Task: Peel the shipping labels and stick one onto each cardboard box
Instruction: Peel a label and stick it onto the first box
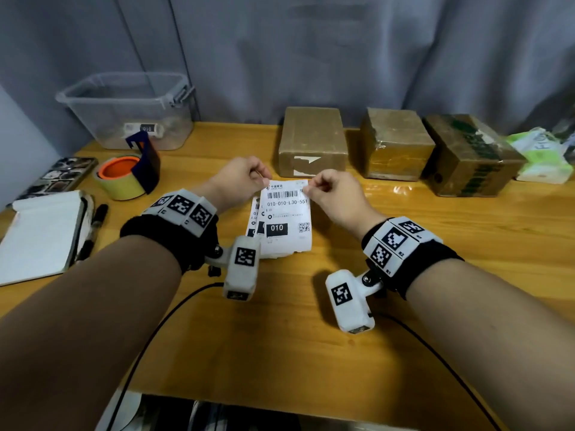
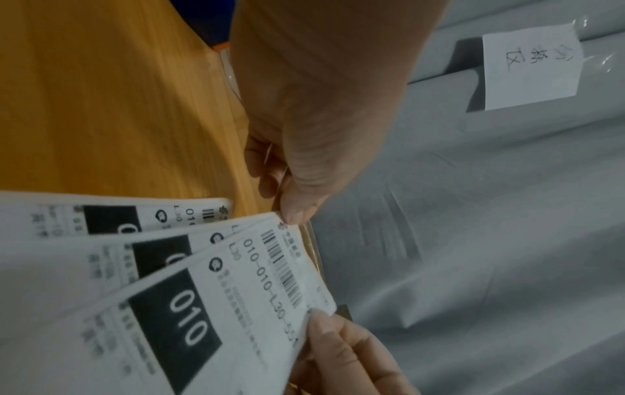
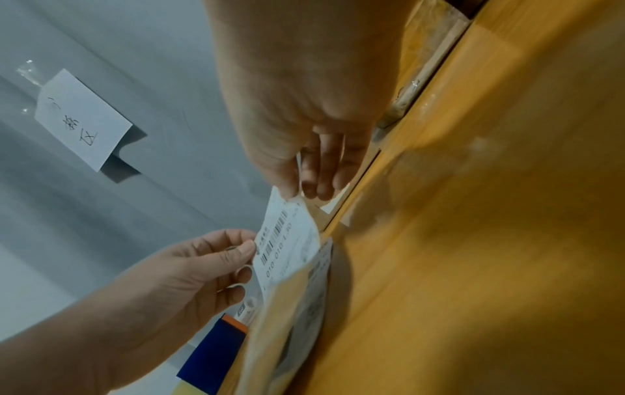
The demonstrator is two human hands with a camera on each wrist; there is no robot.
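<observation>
Over the middle of the wooden table (image 1: 435, 231) I hold a fanned stack of white shipping labels (image 1: 286, 219) marked 010. My left hand (image 1: 264, 178) pinches the stack's top left corner (image 2: 287, 221). My right hand (image 1: 306, 188) pinches the top right corner of the front label (image 3: 287, 240) between thumb and fingers. Three brown cardboard boxes stand in a row behind the hands: a left box (image 1: 312, 141) with torn white remnants on its front, a middle box (image 1: 396, 143) and a right box (image 1: 469, 154) with green printed tape.
A clear plastic bin (image 1: 127, 110) stands at the back left, with a tape dispenser (image 1: 124, 175) in front of it. A phone (image 1: 59, 175), notebook (image 1: 40, 234) and pen (image 1: 93, 228) lie at the left. A tissue pack (image 1: 541, 157) sits far right.
</observation>
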